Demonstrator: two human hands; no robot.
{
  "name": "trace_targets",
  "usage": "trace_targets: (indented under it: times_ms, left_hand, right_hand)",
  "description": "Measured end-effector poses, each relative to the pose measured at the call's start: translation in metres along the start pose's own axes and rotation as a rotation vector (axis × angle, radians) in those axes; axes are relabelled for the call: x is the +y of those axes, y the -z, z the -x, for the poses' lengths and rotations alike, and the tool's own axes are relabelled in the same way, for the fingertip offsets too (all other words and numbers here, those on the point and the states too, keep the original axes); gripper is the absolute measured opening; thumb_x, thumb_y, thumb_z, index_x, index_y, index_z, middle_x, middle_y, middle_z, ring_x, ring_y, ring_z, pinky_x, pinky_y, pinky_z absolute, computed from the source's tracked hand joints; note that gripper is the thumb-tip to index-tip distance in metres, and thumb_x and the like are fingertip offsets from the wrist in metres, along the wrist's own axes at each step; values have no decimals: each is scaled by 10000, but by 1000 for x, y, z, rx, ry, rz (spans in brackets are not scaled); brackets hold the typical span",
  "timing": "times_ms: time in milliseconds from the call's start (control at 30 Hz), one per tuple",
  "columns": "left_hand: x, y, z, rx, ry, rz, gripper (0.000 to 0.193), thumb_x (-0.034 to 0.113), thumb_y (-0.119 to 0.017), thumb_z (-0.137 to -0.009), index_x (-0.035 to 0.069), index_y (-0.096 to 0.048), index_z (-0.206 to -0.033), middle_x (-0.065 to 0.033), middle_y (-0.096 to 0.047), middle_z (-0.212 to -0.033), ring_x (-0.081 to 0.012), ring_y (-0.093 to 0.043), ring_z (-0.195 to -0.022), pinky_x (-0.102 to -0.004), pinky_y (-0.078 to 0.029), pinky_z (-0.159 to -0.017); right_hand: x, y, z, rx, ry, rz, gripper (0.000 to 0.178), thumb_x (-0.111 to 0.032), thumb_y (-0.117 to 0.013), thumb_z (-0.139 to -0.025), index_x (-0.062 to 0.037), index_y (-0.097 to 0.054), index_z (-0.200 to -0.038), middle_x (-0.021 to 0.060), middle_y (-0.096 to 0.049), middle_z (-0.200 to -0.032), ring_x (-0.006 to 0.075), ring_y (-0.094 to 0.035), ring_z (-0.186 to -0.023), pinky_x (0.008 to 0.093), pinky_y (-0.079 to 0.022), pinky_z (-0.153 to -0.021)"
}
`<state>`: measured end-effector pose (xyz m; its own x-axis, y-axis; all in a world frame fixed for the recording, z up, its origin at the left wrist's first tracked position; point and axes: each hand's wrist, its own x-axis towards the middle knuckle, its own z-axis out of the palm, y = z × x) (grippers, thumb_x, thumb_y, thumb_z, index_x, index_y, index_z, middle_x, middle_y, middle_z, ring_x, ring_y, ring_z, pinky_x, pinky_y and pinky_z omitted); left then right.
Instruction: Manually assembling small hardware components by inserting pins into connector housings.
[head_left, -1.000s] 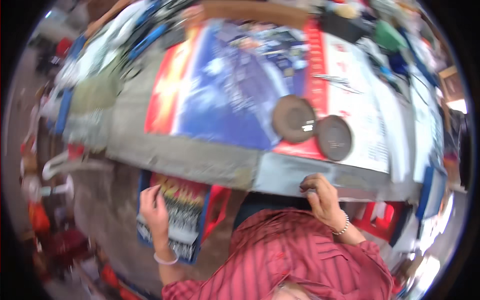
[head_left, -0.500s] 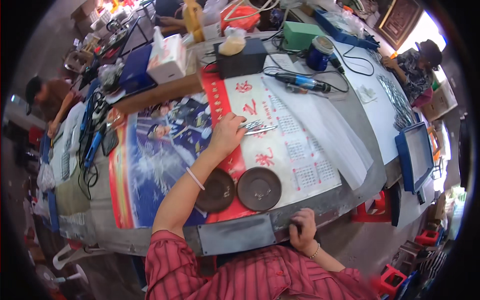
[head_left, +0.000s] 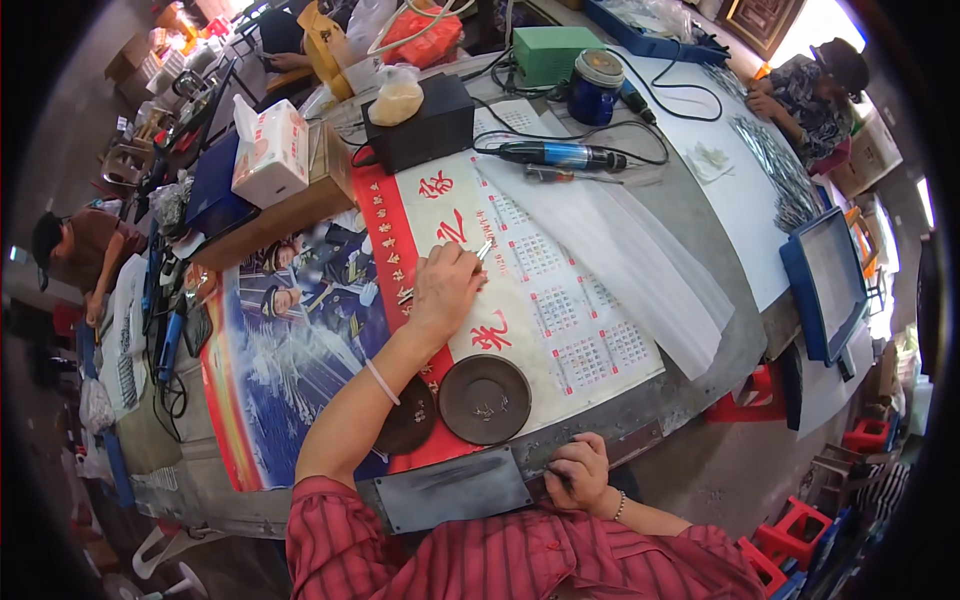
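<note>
My left hand is closed over the poster, its fingers round thin silvery metal pieces. Most of them are hidden under the fingers; a slim end sticks out past the fingertips. At the table's front edge my right hand rests with curled fingers; whether something is in it I cannot make out. Between the hands sits a round dark dish with small bright bits in it. A second dark dish, also with small bits, is partly covered by my left forearm. Beneath them lies a large printed calendar poster.
A grey metal plate lies at the front edge. Farther back are a black box, a tissue pack, a blue-banded hand tool and a blue jar. White sheets and a blue tray are rightward. Two people sit left and right.
The view has turned, so the table's things sit further left. My left hand has closed more over the metal pieces, and fewer of them show. My right hand stays at the edge.
</note>
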<state>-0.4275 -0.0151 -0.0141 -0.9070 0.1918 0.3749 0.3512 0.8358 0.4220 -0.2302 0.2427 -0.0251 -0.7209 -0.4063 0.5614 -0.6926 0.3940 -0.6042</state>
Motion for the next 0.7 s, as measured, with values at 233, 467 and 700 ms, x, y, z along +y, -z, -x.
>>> trace_targets:
  times_ms: [233, 467, 700]
  left_hand:
    - [-2, 1, 0, -82, 61, -139, 132, 156, -691, -773, 56, -635, -839, -93, -579, -879, -276, -559, -876, -399, -413, -755]
    - [-4, 24, 26, -31, -47, -36, 120, 106, -635, -797, 24, -581, -864, -140, -579, -856, -323, -564, -855, -430, -445, -742]
    - [54, 116, 121, 83, 382, 985, 156, 59, -491, -967, 10, -464, -1112, -59, -574, -900, -138, -593, -797, -259, -486, -727]
  right_hand:
    - [-7, 2, -1, 16, -15, 28, 191, -69, -697, -693, -76, -582, -845, 48, -623, -838, 200, -593, -745, 396, -433, -809]
    - [-11, -1, -5, 2, -11, 35, 196, -44, -700, -689, -68, -573, -836, 68, -608, -829, 230, -587, -755, 411, -435, -800]
    - [-13, 16, -54, -193, -261, -106, 170, -53, -645, -780, -13, -553, -917, 132, -576, -922, 341, -547, -838, 394, -442, -743]
